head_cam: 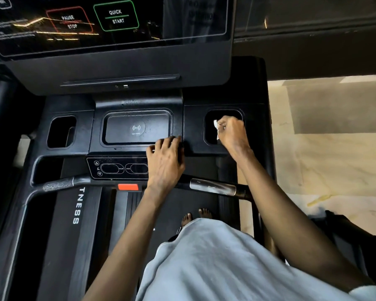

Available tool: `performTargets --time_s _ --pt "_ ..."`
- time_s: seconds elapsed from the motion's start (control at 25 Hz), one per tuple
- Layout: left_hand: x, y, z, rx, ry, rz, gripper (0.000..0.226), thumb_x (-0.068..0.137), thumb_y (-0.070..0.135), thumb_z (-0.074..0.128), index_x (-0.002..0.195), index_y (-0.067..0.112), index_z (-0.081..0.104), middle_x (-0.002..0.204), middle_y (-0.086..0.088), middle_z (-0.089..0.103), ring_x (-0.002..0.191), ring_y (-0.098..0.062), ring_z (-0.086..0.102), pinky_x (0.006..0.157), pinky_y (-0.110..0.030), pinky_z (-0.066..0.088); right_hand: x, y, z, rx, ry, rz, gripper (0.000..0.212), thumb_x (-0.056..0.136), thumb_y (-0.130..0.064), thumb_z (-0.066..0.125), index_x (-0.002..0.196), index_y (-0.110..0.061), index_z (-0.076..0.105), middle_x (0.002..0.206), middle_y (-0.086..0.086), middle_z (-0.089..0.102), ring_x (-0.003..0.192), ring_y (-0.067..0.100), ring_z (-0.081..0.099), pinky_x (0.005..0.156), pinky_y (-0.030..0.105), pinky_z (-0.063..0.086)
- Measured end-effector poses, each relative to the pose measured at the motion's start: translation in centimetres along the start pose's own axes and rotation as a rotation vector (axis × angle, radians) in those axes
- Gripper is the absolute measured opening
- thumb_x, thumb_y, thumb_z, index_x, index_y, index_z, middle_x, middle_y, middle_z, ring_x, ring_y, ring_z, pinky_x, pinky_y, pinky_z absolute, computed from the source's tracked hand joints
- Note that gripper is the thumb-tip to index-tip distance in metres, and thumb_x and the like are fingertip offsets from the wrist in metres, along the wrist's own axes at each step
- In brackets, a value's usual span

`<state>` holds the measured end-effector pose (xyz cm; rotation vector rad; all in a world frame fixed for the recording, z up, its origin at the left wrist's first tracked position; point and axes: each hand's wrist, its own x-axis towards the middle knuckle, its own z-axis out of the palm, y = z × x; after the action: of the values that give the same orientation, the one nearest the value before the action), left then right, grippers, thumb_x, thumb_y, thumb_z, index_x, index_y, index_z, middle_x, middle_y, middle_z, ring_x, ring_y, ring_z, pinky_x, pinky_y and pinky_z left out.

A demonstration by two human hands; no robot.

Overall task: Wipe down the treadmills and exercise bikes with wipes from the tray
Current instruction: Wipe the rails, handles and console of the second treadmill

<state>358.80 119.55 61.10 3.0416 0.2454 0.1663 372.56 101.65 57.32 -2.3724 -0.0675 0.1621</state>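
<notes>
Person stands on treadmill (pixel 78 205), big screen (pixel 109 22) up front. Handlebar (pixel 213 186) crosses under both arms, red tab (pixel 128 187) beside it. Flat tray (pixel 137 127) in middle, left cup hole (pixel 61 131) beyond. Right hand (pixel 232 133) down in right cup hole (pixel 210 136), squeezing white wipe (pixel 215 124). Left hand (pixel 165 159) rests on tray's near edge, fingers loose, holding nothing. Hands apart.

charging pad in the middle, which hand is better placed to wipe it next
Probably the right hand: it grips the wipe in the right cup holder, beside the charging pad. The left hand rests by the pad's corner but holds no wipe.
</notes>
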Motion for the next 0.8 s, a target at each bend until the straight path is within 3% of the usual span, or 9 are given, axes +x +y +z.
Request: performTargets --time_s 0.08,0.2,0.32,0.4,0.44,0.52,0.64,0.8 --pt "0.4 0.7 0.4 0.062 -0.041 0.014 0.044 0.097 0.038 0.052 0.139 0.022 0.054 0.136 0.001 0.061 0.12 -0.025 0.055 0.091 -0.046 0.04 0.5 -0.8 0.5 -0.058 -0.095 0.037 0.017 0.092 -0.002 0.06 0.096 -0.008 0.074 0.095 0.013 0.074 0.092 0.029 0.072 0.067 0.026 0.051" --pt "0.8 0.7 0.7 0.104 -0.137 -0.003 0.054 0.1 0.044 0.048 0.15 0.024 0.042 0.151 -0.003 0.049 0.134 -0.027 0.048 0.098 -0.048 0.04 0.8 -1.8 0.8 -0.16 -0.231 -0.01 0.027 0.092 0.0 0.057 0.113 -0.004 0.072 0.111 0.017 0.072 0.108 0.032 0.067 0.086 0.028 0.052" --pt "1.4 0.9 0.7 0.131 -0.206 0.016 0.058 0.103 0.047 0.044 0.156 0.029 0.029 0.159 -0.006 0.038 0.14 -0.028 0.042 0.104 -0.047 0.039 1.6 -0.9 -0.5 -0.252 -0.4 -0.106 0.017 0.09 -0.007 0.059 0.082 -0.006 0.074 0.084 0.009 0.073 0.087 0.024 0.069 0.075 0.027 0.047" --pt "2.1 1.5 0.6 0.12 -0.231 0.113 0.061 0.104 0.047 0.043 0.159 0.032 0.022 0.163 -0.008 0.031 0.143 -0.029 0.038 0.108 -0.046 0.037 2.0 -0.2 -1.3 -0.321 -0.58 -0.125 0.026 0.091 -0.011 0.062 0.067 -0.016 0.07 0.061 -0.01 0.062 0.064 0.002 0.057 0.075 0.02 0.038" --pt "2.5 1.8 0.7 0.093 -0.254 0.183 0.063 0.104 0.048 0.044 0.16 0.033 0.02 0.165 -0.008 0.026 0.145 -0.029 0.035 0.11 -0.046 0.036 2.2 -0.1 -1.5 -0.342 -0.646 -0.122 0.025 0.091 -0.012 0.064 0.069 -0.021 0.071 0.061 -0.016 0.058 0.063 -0.002 0.053 0.077 0.019 0.038" --pt "3.3 2.4 1.4 0.039 -0.329 0.285 0.068 0.102 0.05 0.048 0.16 0.032 0.018 0.168 -0.008 0.017 0.15 -0.03 0.025 0.115 -0.046 0.031 2.9 -0.4 -1.6 -0.412 -0.708 -0.142 0.015 0.088 -0.015 0.067 0.082 -0.025 0.077 0.077 -0.013 0.067 0.076 0.004 0.061 0.079 0.023 0.046" --pt "3.4 2.5 2.4 0.009 -0.331 0.314 0.067 0.1 0.051 0.052 0.159 0.031 0.026 0.168 -0.007 0.017 0.152 -0.032 0.021 0.116 -0.046 0.03 3.6 -1.4 -1.4 -0.474 -0.687 -0.206 0.014 0.081 -0.008 0.069 0.087 -0.019 0.077 0.093 0.0 0.073 0.087 0.02 0.069 0.075 0.033 0.057" --pt "3.1 2.1 3.2 -0.03 -0.268 0.307 0.065 0.098 0.05 0.056 0.156 0.03 0.035 0.165 -0.008 0.025 0.15 -0.033 0.027 0.115 -0.047 0.029 2.8 -1.6 -1.6 -0.687 -0.394 -0.503 0.021 0.086 0.003 0.059 0.103 -0.005 0.069 0.113 0.012 0.063 0.104 0.033 0.064 0.082 0.039 0.053"
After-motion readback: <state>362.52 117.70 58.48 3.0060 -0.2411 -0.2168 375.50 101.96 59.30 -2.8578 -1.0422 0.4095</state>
